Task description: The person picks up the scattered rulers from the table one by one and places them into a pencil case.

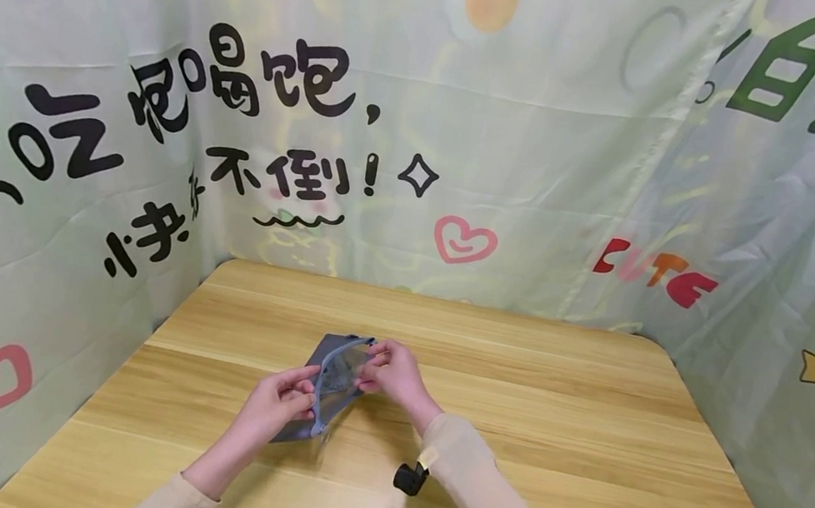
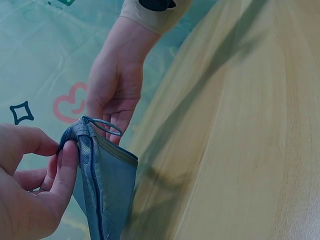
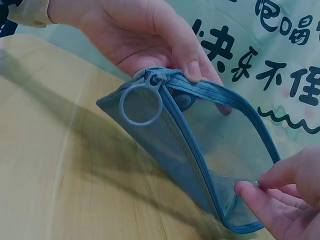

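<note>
A blue zip pouch (image 1: 312,360) with see-through panels is held over the table, its zip undone and its mouth spread wide. A ring-shaped zip pull (image 3: 121,112) hangs at one corner in the right wrist view. My left hand (image 1: 279,399) pinches the pouch's zip edge near that corner, thumb against fingers. At the far end of the mouth, my right hand (image 1: 395,374) has thumb and fingertips pinched together at the pouch's clear side (image 3: 227,145). Whether a separate thin clear thing lies between those fingertips is too faint to tell.
The pouch is above a wood-grain table (image 1: 545,437). Printed cloth (image 1: 405,145) hangs along the table's back and both sides. A small black device (image 1: 410,479) sits by the right sleeve.
</note>
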Motion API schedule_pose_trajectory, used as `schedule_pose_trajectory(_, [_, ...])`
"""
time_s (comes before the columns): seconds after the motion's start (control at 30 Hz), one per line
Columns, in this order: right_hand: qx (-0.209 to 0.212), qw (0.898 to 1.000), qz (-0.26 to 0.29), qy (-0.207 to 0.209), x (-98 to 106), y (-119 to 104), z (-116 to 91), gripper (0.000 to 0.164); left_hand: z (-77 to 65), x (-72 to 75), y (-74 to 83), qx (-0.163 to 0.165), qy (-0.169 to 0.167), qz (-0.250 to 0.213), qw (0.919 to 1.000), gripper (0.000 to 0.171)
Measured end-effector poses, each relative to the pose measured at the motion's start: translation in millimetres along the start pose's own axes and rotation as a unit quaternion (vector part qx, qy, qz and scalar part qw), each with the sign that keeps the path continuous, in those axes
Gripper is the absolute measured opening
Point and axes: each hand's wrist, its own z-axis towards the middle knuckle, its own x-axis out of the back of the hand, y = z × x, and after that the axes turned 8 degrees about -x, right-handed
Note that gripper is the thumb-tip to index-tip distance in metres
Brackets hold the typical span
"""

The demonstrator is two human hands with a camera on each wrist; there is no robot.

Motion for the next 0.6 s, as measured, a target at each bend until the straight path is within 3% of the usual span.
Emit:
schedule_pose_trajectory(0.33, [-0.011, 1.000, 0.017, 0.002, -11, -2, -1, 0.035, -1.0, 1.1, -0.1, -0.003, 0.000, 0.002, 1.0000, 0.051])
schedule_pose_trajectory(0.5, [-0.013, 1.000, -0.006, 0.005, -14, -2, -2, 0.023, -0.6, 0.7, -0.8, -0.003, 0.003, 0.000, 1.0000, 0.051])
schedule_pose_trajectory(0.6, [-0.009, 0.999, -0.039, 0.021, -13, -1, -2, 0.027, -0.7, 0.9, -0.4, -0.005, 0.003, 0.001, 1.0000, 0.051])
